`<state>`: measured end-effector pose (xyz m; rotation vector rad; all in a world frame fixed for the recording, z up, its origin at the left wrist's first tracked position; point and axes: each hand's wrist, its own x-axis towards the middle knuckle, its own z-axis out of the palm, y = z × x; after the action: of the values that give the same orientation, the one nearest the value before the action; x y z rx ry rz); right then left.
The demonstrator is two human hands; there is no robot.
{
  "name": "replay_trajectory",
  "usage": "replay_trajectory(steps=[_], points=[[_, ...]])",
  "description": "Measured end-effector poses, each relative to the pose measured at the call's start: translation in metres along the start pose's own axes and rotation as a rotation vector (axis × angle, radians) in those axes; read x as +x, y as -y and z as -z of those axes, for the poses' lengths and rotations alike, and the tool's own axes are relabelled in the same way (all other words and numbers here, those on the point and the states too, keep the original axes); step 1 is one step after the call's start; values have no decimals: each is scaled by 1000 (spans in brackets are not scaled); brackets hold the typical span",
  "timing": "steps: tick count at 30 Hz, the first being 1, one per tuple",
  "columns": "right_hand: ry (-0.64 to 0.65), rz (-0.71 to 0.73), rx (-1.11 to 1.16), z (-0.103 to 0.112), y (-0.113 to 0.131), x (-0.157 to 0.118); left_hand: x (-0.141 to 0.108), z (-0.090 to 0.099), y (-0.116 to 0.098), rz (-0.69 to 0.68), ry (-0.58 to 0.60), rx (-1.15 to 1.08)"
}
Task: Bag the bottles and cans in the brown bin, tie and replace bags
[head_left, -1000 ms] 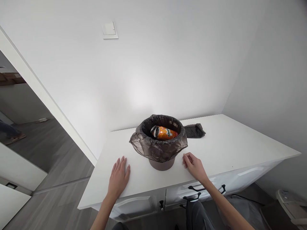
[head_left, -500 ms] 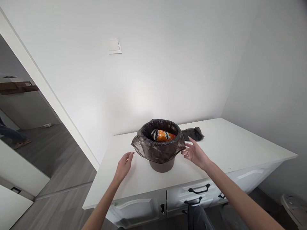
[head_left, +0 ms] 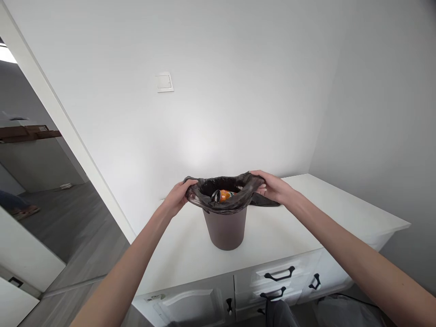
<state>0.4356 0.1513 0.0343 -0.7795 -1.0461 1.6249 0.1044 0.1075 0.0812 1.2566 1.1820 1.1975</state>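
A brown bin (head_left: pixel 226 230) stands upright on the white cabinet top (head_left: pixel 184 259), lined with a dark, see-through bag (head_left: pixel 221 209). Inside lies an orange can (head_left: pixel 226 195) with its end toward the left. My left hand (head_left: pixel 179 194) pinches the bag's edge at the left of the rim. On the right side my right hand (head_left: pixel 269 184) grips the bag's opposite edge, thumb on top. The bag's edge is lifted and stretched between both hands. Behind my right hand, a folded dark bag (head_left: pixel 265 200) lies on the cabinet top, partly hidden.
A white wall with a switch (head_left: pixel 164 82) rises behind the cabinet. Drawers with black handles (head_left: pixel 279 274) are below its front edge. To the left are a door frame and a mirror-like panel showing a person's foot (head_left: pixel 26 212).
Both hands have moved up to the rim and taken hold of the bag. Its overhanging part is raised, so more of the bin's side shows. The view has shifted slightly.
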Motion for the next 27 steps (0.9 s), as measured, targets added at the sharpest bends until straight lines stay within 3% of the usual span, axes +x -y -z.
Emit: replay_trajectory(steps=[9, 18, 22, 27], points=[[-96, 83, 425, -35, 15, 38, 15, -38, -39, -206, -151, -130], [-158, 81, 550, -59, 9, 54, 36, -80, -51, -287, -131, -208], [-189, 106, 595, -67, 19, 54, 54, -81, -60, -351, -173, -274], [-158, 149, 618, -72, 45, 45, 63, -64, -82, -421, -191, -323]])
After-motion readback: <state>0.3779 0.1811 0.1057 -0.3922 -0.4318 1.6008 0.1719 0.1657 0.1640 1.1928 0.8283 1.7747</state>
